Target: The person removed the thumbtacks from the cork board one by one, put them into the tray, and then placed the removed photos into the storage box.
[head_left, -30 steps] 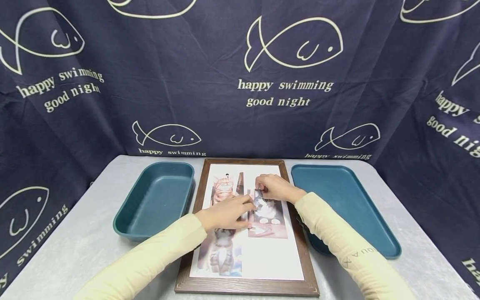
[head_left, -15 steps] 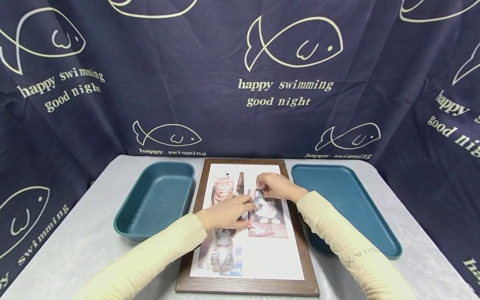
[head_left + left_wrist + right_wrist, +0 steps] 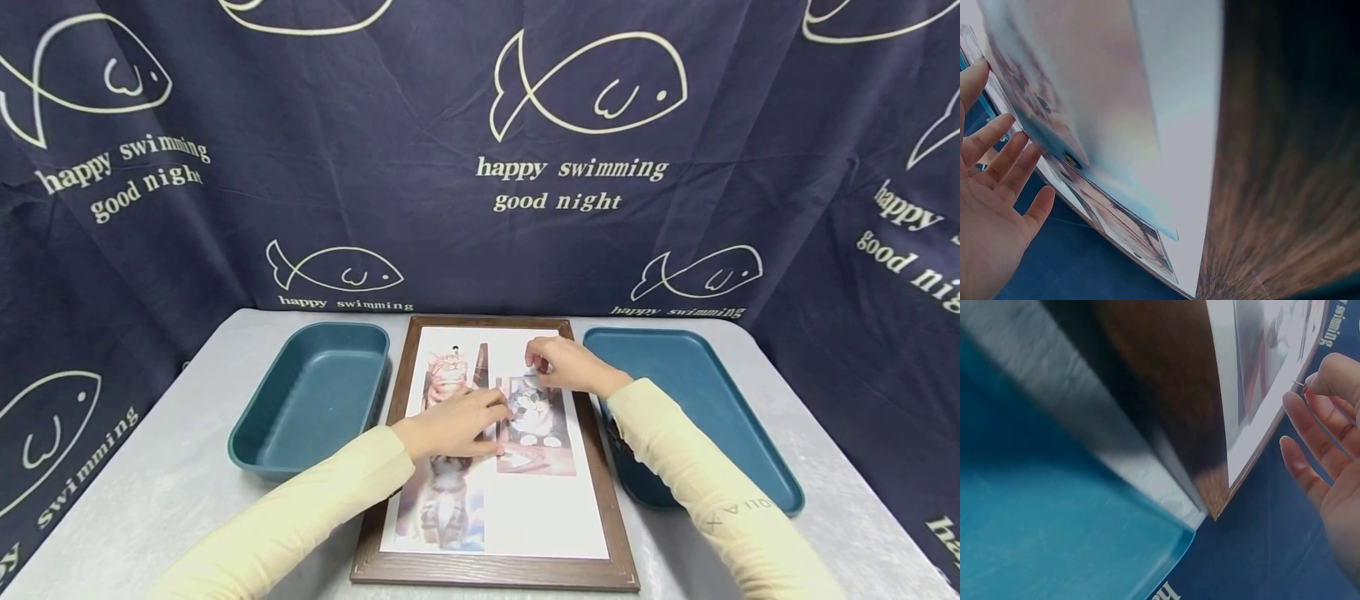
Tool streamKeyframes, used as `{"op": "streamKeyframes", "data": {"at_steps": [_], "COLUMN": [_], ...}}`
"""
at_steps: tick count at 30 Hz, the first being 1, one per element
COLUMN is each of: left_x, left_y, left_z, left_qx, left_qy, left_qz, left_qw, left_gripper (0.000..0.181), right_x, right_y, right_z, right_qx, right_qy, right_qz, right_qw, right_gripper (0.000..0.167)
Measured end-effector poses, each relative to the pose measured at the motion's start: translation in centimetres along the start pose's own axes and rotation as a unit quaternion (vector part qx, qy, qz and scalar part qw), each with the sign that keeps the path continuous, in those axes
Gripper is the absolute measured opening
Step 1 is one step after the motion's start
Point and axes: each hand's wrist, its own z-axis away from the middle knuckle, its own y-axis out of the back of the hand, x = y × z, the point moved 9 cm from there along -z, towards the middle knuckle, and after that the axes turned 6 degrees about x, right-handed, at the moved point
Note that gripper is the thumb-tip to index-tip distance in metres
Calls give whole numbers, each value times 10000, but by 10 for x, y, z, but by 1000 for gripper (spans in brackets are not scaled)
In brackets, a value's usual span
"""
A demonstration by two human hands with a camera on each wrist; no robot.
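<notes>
A brown-framed white board (image 3: 551,525) lies on the table with several cat photos on it. My left hand (image 3: 453,423) rests its spread fingertips on the left edge of the right-hand kitten photo (image 3: 534,433). In the left wrist view that hand's fingers (image 3: 1004,159) are loosely extended. Just above this photo's top edge is my right hand (image 3: 566,365), pinching a pin between thumb and index finger. The pin's thin metal point (image 3: 1298,383) sticks out in the right wrist view; its head is hidden. A striped kitten photo (image 3: 442,512) lies lower left, and an orange cat photo (image 3: 447,372) upper left.
A dark pushpin (image 3: 454,349) stands at the top of the orange cat photo. Left of the frame sits a deep teal bin (image 3: 307,417); on its right is a shallow teal tray (image 3: 697,408). A navy fish-print curtain (image 3: 450,208) hangs behind the table.
My right hand has lifted slightly and shifted up and to the right, away from the kitten photo's upper left corner. My left hand stays in place.
</notes>
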Motion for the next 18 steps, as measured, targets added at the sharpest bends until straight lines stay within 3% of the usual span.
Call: {"op": "streamKeyframes", "data": {"at_steps": [18], "left_x": [1], "left_y": [0], "left_z": [0], "left_qx": [-40], "left_qy": [15], "left_qz": [52], "left_qw": [10000], "left_gripper": [42], "right_x": [37], "right_y": [18], "right_z": [26], "right_qx": [172], "right_qy": [-456], "right_qz": [87], "right_qw": [9988], "right_gripper": [16]}}
